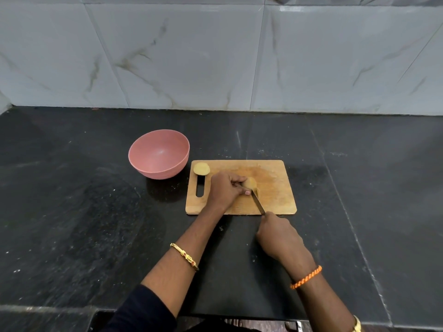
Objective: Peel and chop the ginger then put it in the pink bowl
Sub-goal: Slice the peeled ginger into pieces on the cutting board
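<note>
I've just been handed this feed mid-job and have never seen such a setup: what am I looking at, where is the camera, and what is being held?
There is no machine here: a person works with bare hands, and the single picture comes from a camera on their head, looking forward and down. On the dark counter lies a wooden cutting board, with an empty pink bowl to its left. The left hand holds a ginger piece down on the board. The right hand grips a knife whose blade meets that ginger. Another ginger piece lies at the board's far left corner.
</note>
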